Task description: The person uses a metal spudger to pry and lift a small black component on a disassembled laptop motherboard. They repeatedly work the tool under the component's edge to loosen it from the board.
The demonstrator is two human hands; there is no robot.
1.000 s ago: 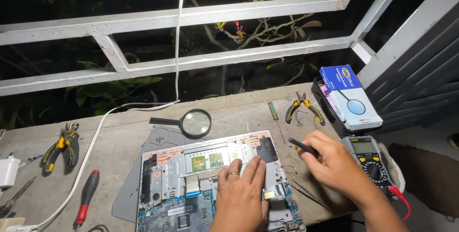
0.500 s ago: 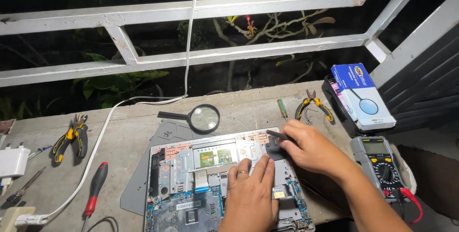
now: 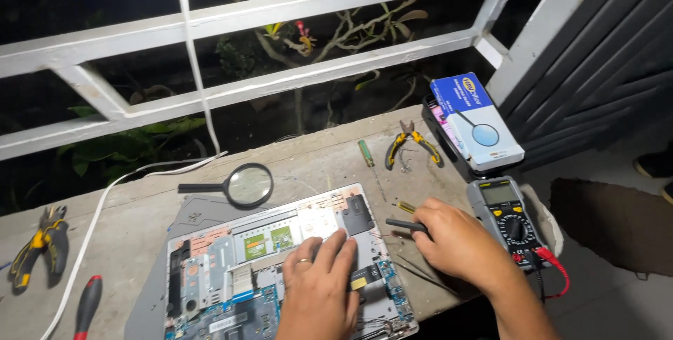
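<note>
Hands number two: the left hand [image 3: 319,291] lies flat, fingers spread, on the one opened laptop [image 3: 231,270] on the concrete ledge [image 3: 140,207]; the right hand [image 3: 459,242] is closed around a dark slim tool [image 3: 403,226] beside the laptop's right edge. Two pliers [image 3: 412,145] [image 3: 38,245], one magnifying glass [image 3: 242,186], one multimeter [image 3: 508,214], one blue box [image 3: 473,119].

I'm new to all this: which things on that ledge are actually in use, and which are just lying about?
In use: opened laptop under the left hand; thin black tool in the right hand.

Lying about: magnifier, yellow pliers, green screwdriver, multimeter, blue box, red screwdriver, left pliers.
</note>
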